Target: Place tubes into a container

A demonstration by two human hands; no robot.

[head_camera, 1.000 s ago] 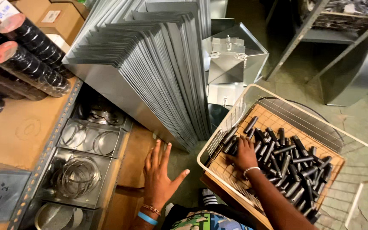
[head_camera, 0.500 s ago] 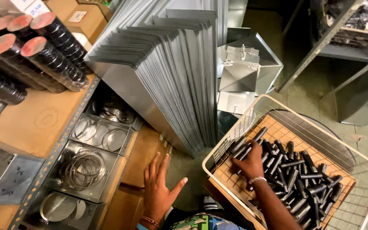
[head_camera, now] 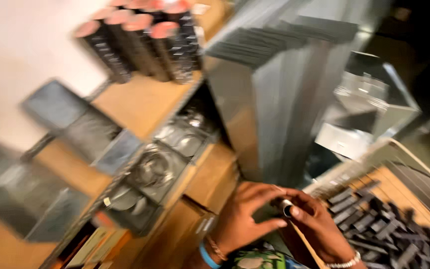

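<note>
Between both hands, low in view: small dark cylindrical metal piece with pale end (head_camera: 285, 206), pinched in fingers of right hand (head_camera: 319, 226). Left hand (head_camera: 245, 214) spread flat, fingers extended, touching same piece at fingertips; grip unclear through blur. Right of right hand: wire basket (head_camera: 399, 154) of dark metal pieces (head_camera: 379, 229). Above left hand: stacked grey sheet-metal panels (head_camera: 279, 84). Left: wooden shelf (head_camera: 145, 102) bearing red-capped black tubes (head_camera: 145, 42).
</note>
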